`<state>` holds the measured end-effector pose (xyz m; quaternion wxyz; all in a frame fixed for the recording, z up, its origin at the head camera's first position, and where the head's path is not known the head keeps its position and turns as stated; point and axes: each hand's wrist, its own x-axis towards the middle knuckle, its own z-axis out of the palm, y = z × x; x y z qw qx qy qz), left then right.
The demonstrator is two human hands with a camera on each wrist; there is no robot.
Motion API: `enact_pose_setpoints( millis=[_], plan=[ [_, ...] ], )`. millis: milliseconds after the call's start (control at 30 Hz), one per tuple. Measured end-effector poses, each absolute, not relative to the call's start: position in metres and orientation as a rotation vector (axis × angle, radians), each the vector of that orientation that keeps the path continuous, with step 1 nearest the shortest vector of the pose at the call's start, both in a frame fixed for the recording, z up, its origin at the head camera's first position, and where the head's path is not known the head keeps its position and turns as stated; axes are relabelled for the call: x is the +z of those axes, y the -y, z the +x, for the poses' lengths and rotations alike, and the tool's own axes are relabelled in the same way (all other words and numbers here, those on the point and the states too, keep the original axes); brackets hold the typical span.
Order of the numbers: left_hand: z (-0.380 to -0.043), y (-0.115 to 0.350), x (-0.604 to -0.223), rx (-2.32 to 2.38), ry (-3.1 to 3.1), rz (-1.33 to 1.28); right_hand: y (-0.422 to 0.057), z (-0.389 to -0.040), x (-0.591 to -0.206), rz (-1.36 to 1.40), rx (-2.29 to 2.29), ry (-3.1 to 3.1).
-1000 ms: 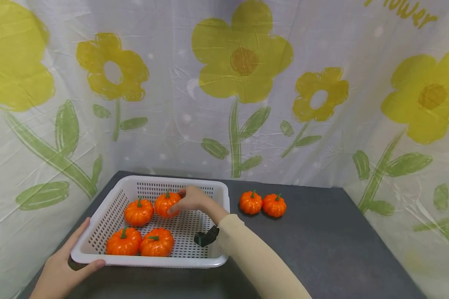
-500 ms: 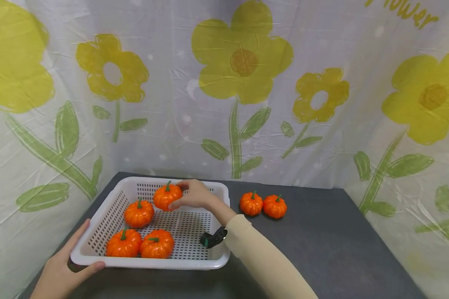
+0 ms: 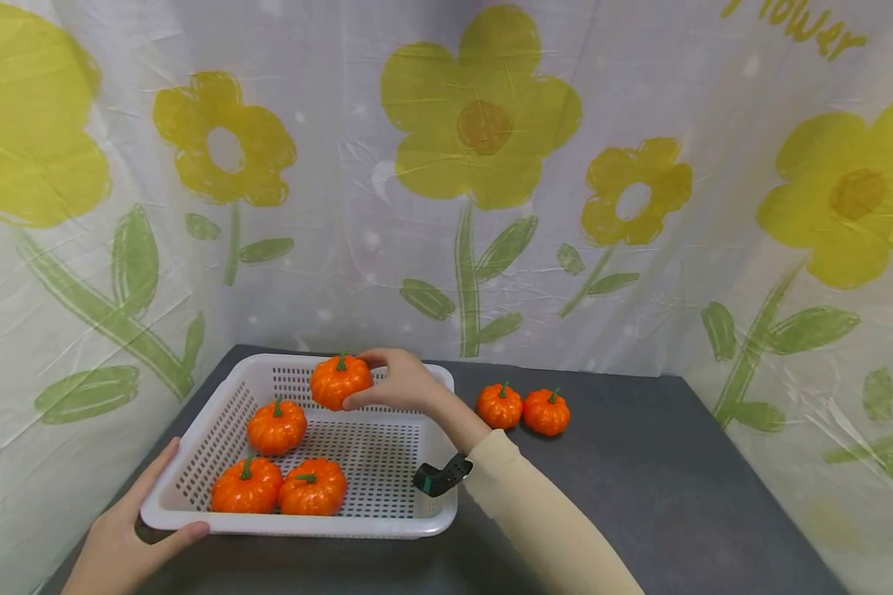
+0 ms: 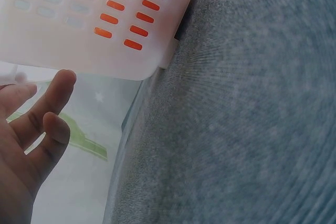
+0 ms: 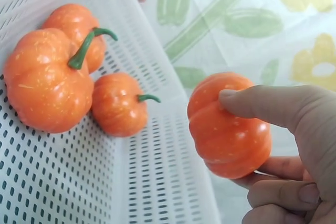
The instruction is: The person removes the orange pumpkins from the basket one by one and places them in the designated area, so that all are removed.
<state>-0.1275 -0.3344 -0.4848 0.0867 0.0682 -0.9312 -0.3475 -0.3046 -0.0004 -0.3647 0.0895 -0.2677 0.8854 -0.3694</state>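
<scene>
My right hand (image 3: pixel 400 382) pinches a small orange pumpkin (image 3: pixel 340 383) with a green stem, raised at the far side of the white perforated basket (image 3: pixel 298 521). In the right wrist view, the thumb (image 5: pixel 257 102) lies across the held pumpkin (image 5: pixel 226 129), with fingers beneath it. Inside the basket sit three more pumpkins, one farther back (image 3: pixel 277 427) and two along the front: a left one (image 3: pixel 246 486) and a right one (image 3: pixel 313 487). At the basket's near left corner my left hand (image 3: pixel 122 529) is spread, thumb by the front rim and fingers along the left side.
Two more pumpkins, a left one (image 3: pixel 499 406) and a right one (image 3: pixel 546 411), stand side by side on the dark table (image 3: pixel 640 487), right of the basket. A flower-printed curtain (image 3: pixel 327 273) encloses the table's back and sides. A black band (image 3: pixel 442 476) circles the right wrist.
My right hand has lifted its pumpkin from the basket floor, up and lately slightly to the right. The left hand and the other pumpkins have stayed in place.
</scene>
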Motion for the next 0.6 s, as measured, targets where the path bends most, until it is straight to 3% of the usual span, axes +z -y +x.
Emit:
enact_pose_setpoints(
  millis=[600],
  plan=[
    [-0.126,0.334,-0.486,-1.038,2.748,0.186,-0.04,-0.286,-0.351,-0.905,-1.251,-2.626]
  ],
)
